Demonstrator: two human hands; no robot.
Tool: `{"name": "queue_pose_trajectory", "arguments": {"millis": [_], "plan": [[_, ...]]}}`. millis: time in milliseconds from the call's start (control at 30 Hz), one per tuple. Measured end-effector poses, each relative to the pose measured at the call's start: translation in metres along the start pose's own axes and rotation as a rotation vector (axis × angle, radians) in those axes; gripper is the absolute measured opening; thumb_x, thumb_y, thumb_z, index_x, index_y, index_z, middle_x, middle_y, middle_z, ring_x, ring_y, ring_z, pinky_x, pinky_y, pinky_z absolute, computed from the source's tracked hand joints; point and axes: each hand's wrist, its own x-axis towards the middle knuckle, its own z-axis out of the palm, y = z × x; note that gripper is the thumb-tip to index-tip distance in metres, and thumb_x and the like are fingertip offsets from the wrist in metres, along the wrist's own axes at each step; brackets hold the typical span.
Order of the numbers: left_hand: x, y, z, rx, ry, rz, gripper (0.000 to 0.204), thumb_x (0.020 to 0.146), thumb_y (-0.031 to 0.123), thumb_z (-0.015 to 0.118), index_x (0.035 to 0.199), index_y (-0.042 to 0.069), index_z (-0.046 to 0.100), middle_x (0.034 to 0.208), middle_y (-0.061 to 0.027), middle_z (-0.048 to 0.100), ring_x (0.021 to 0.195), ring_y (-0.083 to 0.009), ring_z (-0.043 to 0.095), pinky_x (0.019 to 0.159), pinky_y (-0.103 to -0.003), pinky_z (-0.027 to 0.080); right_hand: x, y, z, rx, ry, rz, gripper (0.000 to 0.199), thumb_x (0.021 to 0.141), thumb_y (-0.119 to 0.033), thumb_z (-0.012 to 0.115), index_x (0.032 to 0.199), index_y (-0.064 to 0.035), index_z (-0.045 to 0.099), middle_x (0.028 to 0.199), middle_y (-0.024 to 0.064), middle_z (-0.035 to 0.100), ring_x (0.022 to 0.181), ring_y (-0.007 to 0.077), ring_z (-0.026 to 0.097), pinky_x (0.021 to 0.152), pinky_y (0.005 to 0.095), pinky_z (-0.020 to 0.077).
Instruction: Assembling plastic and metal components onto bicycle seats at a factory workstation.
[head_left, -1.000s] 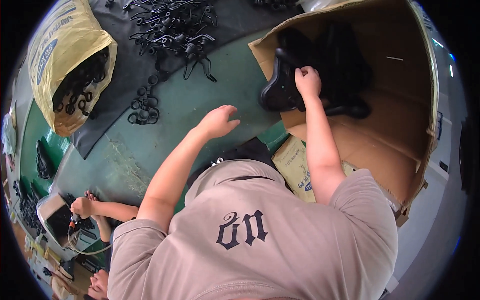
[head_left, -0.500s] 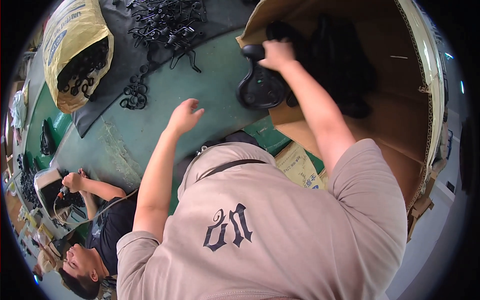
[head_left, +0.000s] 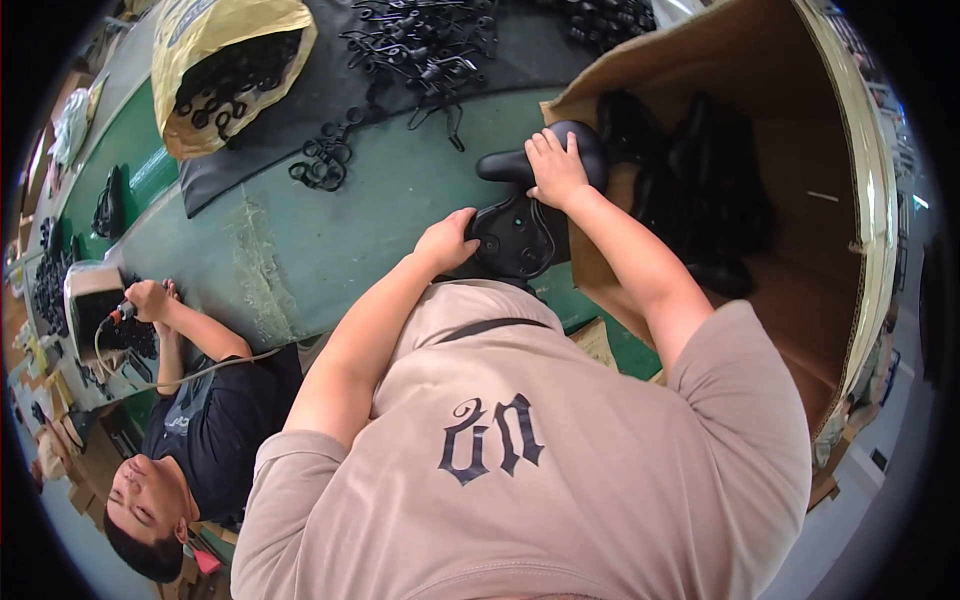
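A black bicycle saddle [head_left: 515, 235] is at the open edge of a big cardboard box [head_left: 800, 120], just above the green table [head_left: 300, 250]. My right hand [head_left: 555, 165] lies over the saddle's upper part with the fingers wrapped on it. My left hand [head_left: 445, 240] grips the saddle's left edge with curled fingers. More black saddles [head_left: 700, 170] are piled inside the box. My tan shirt hides the table's near edge.
A black mat [head_left: 300, 100] carries several metal clamps [head_left: 420, 40] and black rings [head_left: 320, 160]. A yellow bag [head_left: 220, 40] of black rings lies at the far left. A co-worker [head_left: 200, 400] sits lower left, holding a corded tool [head_left: 120, 312].
My right hand has pulled the saddle out of the box toward me. My left hand, which was hovering open over the table, has come across and taken the saddle's edge.
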Motion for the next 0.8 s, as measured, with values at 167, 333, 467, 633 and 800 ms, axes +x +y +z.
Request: {"name": "queue_pose_trajectory", "arguments": {"millis": [167, 333, 467, 633, 800], "plan": [[0.027, 0.004, -0.039, 0.054, 0.092, -0.163, 0.064, 0.083, 0.007, 0.063, 0.147, 0.009, 0.060, 0.140, -0.0230, 0.067, 0.126, -0.0443, 0.066, 0.108, -0.049, 0.055, 0.050, -0.014, -0.006, 0.086, -0.105, -0.044, 0.048, 0.079, -0.018, 0.080, 0.124, -0.0072, 0.064, 0.125, 0.0119, 0.066, 0.127, 0.0321, 0.062, 0.108, 0.0535, 0.0472], [-0.053, -0.049, -0.084, 0.104, 0.319, -0.337, 0.060, 0.084, 0.003, 0.060, 0.144, 0.010, 0.059, 0.135, -0.0276, 0.062, 0.112, -0.0524, 0.067, 0.096, -0.058, 0.057, 0.061, -0.031, -0.081, 0.692, -0.140, 0.261, 0.050, 0.077, -0.013, 0.068, 0.126, -0.0059, 0.064, 0.107, 0.0216, 0.075, 0.102, 0.0430, 0.071, 0.094, 0.0491, 0.0553], [-0.100, -0.076, -0.075, 0.033, 0.369, -0.470, 0.056, 0.085, 0.003, 0.059, 0.140, -0.003, 0.050, 0.133, -0.0356, 0.056, 0.114, -0.0576, 0.062, 0.100, -0.059, 0.054, 0.081, -0.018, -0.071, 1.213, -0.410, 0.299, 0.036, 0.077, -0.011, 0.063, 0.110, -0.0010, 0.071, 0.105, 0.0287, 0.076, 0.107, 0.0424, 0.073, 0.095, 0.0468, 0.0545], [-0.115, -0.078, -0.053, -0.100, 0.391, -0.569, 0.058, 0.084, 0.009, 0.063, 0.138, -0.007, 0.048, 0.136, -0.0376, 0.054, 0.122, -0.0572, 0.058, 0.106, -0.057, 0.051, 0.111, -0.013, 0.012, 0.800, -0.259, 0.252, 0.036, 0.081, -0.013, 0.063, 0.109, 0.0033, 0.076, 0.119, 0.0349, 0.072, 0.119, 0.0493, 0.068, 0.105, 0.0477, 0.0554], [-0.125, -0.078, -0.058, -0.067, 0.279, -0.635, 0.060, 0.088, 0.017, 0.070, 0.141, -0.004, 0.051, 0.137, -0.0324, 0.058, 0.122, -0.0533, 0.062, 0.105, -0.056, 0.053, 0.178, 0.053, -0.028, 0.781, 0.057, 0.421, 0.036, 0.080, -0.018, 0.067, 0.111, -0.0038, 0.078, 0.122, 0.0278, 0.074, 0.116, 0.0415, 0.072, 0.101, 0.0473, 0.0581]]}}
